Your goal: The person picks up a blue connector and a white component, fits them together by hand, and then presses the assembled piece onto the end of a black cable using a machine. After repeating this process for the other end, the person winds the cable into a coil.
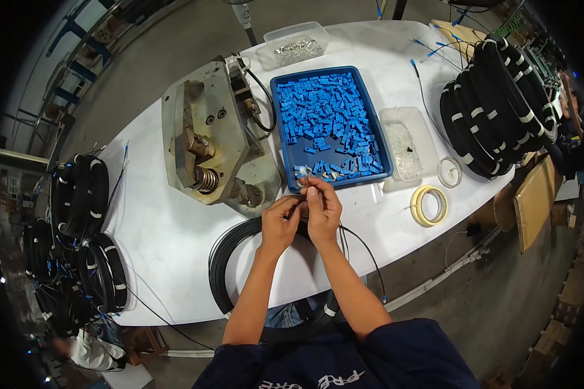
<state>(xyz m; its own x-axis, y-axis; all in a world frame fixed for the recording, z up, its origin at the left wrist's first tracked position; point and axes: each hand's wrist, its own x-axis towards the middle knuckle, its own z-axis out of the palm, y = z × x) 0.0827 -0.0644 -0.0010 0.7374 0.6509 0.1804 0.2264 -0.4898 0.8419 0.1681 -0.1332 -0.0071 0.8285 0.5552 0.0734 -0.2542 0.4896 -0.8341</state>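
My left hand [280, 223] and my right hand [323, 211] meet at the front edge of a blue tray [386, 152]. Both are closed in a pinch, fingertips almost touching. A thin dark stretch of black cable shows at the left fingertips. What the right fingers pinch is too small to make out. Below my wrists lies a coil of black cable [222, 269], partly covered by my forearms, with loose strands rising beside the right hand. Blue connectors [324, 97] fill much of the tray, and a few whitish pieces lie near its front corner.
A heavy metal machine [230, 142] stands left of the tray. Clear bins [405, 149] of small parts sit beside and behind it. A tape roll [428, 205] lies to the right. Stacked cable coils [493, 110] rise at the right, with more coils [81, 194] at the left edge.
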